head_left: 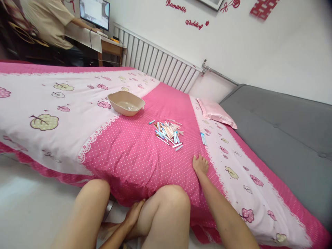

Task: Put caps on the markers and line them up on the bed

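My right hand point(200, 164) rests on the pink dotted bedspread point(129, 148), its fingers curled in and nothing visible in them. Just beyond it, a few blue-and-white pens point(203, 138) lie side by side. To their left is a loose pile of pens point(168, 133), with white, blue, peach and brown barrels pointing in many directions. My left hand point(135, 211) is down between my knees, lying along my right leg with fingers stretched out; part of it is hidden against the leg. A beige plastic basin point(126, 103) stands behind the pile to the left, with small pale bits inside.
A pink satin pillow point(217, 113) lies near the grey padded headboard point(277, 124) at right. White metal railing point(158, 57) runs along the wall. At back left, a person in a tan shirt point(48, 22) sits at a desk with a monitor point(94, 13).
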`<state>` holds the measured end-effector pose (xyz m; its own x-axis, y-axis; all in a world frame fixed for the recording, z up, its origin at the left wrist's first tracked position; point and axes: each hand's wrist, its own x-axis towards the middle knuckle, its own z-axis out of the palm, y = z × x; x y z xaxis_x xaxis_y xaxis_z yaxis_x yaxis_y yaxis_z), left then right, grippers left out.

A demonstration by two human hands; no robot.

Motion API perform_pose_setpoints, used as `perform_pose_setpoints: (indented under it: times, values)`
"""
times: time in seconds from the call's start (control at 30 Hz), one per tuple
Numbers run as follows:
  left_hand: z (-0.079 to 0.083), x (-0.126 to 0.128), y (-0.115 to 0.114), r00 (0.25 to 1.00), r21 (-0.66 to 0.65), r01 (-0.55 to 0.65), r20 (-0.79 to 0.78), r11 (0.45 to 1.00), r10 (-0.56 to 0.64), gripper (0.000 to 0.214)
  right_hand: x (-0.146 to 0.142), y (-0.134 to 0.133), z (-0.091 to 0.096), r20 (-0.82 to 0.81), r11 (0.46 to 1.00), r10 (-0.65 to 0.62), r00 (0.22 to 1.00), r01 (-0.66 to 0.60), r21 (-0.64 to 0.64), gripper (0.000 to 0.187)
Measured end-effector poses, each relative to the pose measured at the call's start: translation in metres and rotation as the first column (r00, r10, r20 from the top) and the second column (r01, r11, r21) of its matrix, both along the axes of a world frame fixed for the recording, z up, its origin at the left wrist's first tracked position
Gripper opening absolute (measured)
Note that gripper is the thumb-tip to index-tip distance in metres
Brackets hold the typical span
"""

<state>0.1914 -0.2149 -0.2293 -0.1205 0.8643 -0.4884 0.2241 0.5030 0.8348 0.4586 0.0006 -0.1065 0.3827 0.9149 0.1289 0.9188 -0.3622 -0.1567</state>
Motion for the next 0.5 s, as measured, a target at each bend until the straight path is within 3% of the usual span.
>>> perform_pose_setpoints:
  times: [0.13, 0.5]
  values:
    - [0.007, 0.006, -0.003, 0.994, 0.211, -0.012, 0.113, 0.978, -0.012, 0.047, -0.001, 0.000, 0.001, -0.003, 1.000, -0.007, 1.000, 0.007, -0.001, 0.054]
    - [0.013, 0.007, -0.007, 0.982, 0.338, 0.023, 0.171, 0.941, -0.085, 0.045, -0.001, -0.001, 0.000, 0.000, 1.000, -0.004, 1.000, 0.004, 0.013, 0.052]
